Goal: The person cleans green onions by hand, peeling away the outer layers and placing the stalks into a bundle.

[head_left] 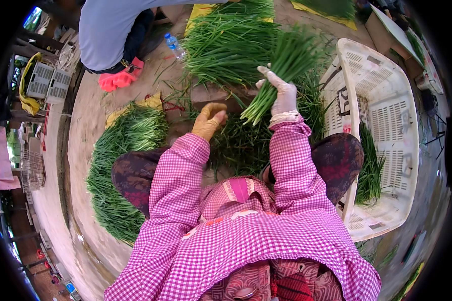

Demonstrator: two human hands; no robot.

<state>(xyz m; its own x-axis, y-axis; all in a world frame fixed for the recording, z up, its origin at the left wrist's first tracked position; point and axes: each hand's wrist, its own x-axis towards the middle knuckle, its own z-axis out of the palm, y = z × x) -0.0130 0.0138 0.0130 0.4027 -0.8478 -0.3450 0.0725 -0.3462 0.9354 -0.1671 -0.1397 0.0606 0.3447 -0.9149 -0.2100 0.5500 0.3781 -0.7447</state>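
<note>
My right hand (285, 96), in a white glove, grips a bunch of garlic chives (292, 56). Their pale stem ends point down and left toward my lap, and the green leaves fan out up and to the right. To its left, my left hand (209, 122) wears a yellowish glove; its fingers are curled in, with nothing visible in them. It is apart from the bunch. Beyond both hands lies a big pile of garlic chives (226, 47) on yellow sheeting. Loose, darker leaves (241, 145) lie in a heap between my knees.
At my right stands a white plastic crate (389, 150) with some green leaves inside. Another chive pile (123, 173) lies by my left knee. A water bottle (173, 44) stands near a person (108, 32) in a grey top, seated on something pink (121, 75).
</note>
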